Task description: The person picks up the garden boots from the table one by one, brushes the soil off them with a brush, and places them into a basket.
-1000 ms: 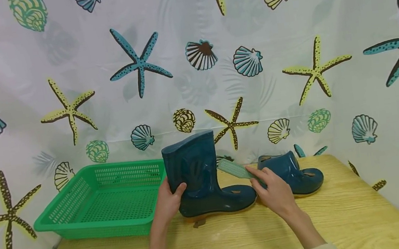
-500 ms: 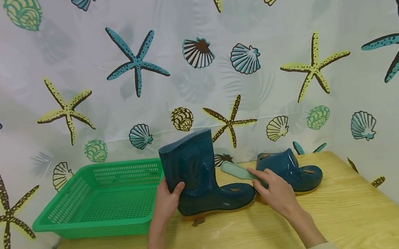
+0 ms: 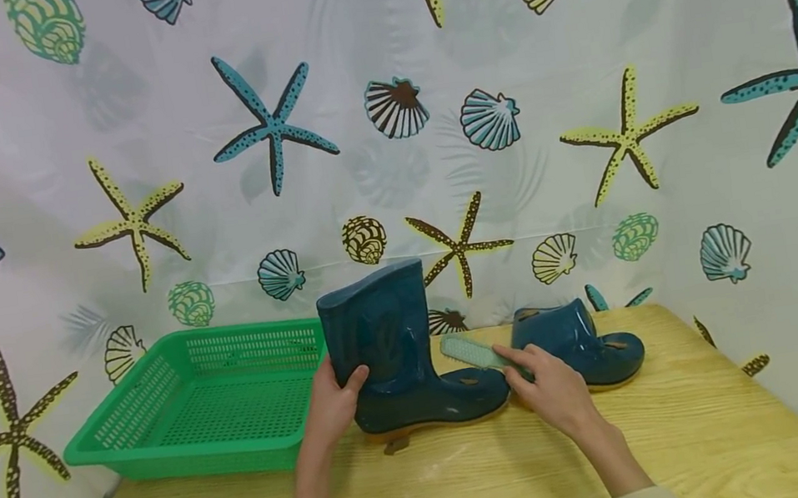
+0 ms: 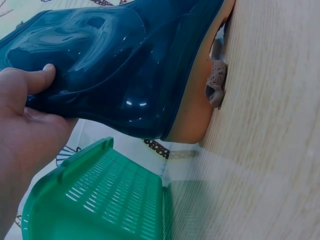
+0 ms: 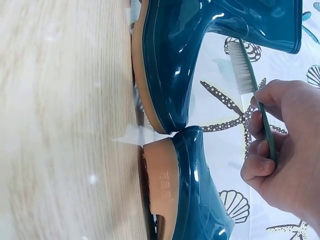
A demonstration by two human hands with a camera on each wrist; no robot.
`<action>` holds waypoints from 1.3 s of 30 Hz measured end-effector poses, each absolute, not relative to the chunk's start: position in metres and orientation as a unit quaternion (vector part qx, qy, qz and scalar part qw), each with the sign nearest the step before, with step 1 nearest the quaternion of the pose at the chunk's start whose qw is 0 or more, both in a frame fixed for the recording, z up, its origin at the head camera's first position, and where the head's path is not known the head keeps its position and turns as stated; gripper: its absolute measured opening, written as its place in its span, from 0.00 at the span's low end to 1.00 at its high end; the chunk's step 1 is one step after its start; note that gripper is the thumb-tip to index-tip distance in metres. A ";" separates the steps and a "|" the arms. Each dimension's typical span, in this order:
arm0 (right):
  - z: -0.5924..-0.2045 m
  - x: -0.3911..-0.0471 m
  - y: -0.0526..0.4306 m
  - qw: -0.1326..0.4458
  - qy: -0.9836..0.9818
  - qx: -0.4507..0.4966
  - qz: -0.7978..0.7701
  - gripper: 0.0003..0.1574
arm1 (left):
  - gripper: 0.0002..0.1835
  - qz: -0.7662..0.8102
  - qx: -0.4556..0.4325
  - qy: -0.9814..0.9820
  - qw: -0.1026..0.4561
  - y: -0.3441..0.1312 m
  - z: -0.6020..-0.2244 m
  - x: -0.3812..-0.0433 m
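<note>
A glossy blue rubber boot (image 3: 389, 343) stands upright on the wooden table, toe to the right. My left hand (image 3: 333, 401) grips its shaft from the back, thumb across the near side, as the left wrist view also shows. Brown dirt (image 3: 468, 380) marks the top of the toe. In my right hand (image 3: 555, 388) is a green-handled scrub brush (image 5: 242, 70) with pale bristles, pinched along the handle. Its bristles face the boot's instep, and the head hovers just over the foot. Partly behind the right hand is a second blue boot (image 3: 570, 340), its toe also smudged brown.
A green plastic basket (image 3: 192, 461) with slotted walls sits on the table (image 3: 447, 495) left of the boot. A small brown clump (image 4: 216, 82) lies beside the boot's sole near the heel. A curtain (image 3: 391, 191) printed with shells and starfish hangs behind the table.
The brush head has come down from beside the boot's shaft to just over the foot. The left hand keeps its grip, and the boot stays in place. The head view has shifted slightly.
</note>
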State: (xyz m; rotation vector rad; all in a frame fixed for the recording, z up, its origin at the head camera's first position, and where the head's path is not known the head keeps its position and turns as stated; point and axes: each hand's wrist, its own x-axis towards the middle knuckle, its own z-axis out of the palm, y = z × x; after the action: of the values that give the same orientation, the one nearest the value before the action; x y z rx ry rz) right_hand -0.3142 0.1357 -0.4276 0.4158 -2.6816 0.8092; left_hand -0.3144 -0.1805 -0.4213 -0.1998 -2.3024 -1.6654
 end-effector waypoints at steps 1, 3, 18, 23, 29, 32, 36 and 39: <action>-0.428 -0.314 0.135 0.149 -0.937 0.146 0.281 0.23 | 0.29 -0.577 -0.069 -0.800 0.147 -0.181 -0.421 -0.314; -0.428 -0.315 0.135 0.137 -0.940 0.147 0.277 0.23 | 0.29 -0.575 -0.068 -0.801 0.149 -0.181 -0.421 -0.314; -0.429 -0.316 0.133 0.083 -0.955 0.139 0.247 0.24 | 0.28 -0.577 -0.069 -0.800 0.151 -0.181 -0.422 -0.314; -0.429 -0.316 0.132 0.080 -0.957 0.140 0.242 0.23 | 0.29 -0.577 -0.068 -0.800 0.148 -0.181 -0.422 -0.314; -0.431 -0.316 0.132 0.079 -0.960 0.137 0.230 0.23 | 0.28 -0.579 -0.073 -0.798 0.148 -0.181 -0.423 -0.314; -0.432 -0.316 0.133 0.078 -0.962 0.135 0.226 0.23 | 0.28 -0.584 -0.074 -0.795 0.143 -0.181 -0.423 -0.314; -0.431 -0.316 0.134 0.079 -0.965 0.129 0.214 0.23 | 0.28 -0.587 -0.078 -0.794 0.141 -0.181 -0.424 -0.313; -0.431 -0.316 0.137 0.082 -0.969 0.119 0.200 0.23 | 0.28 -0.585 -0.077 -0.795 0.142 -0.181 -0.423 -0.312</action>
State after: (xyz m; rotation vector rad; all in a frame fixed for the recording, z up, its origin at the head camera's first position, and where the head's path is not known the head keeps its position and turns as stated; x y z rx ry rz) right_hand -0.3159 0.1369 -0.4306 0.3565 -2.8945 0.5982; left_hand -0.3119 -0.1810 -0.4230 -0.2229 -2.2940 -1.6891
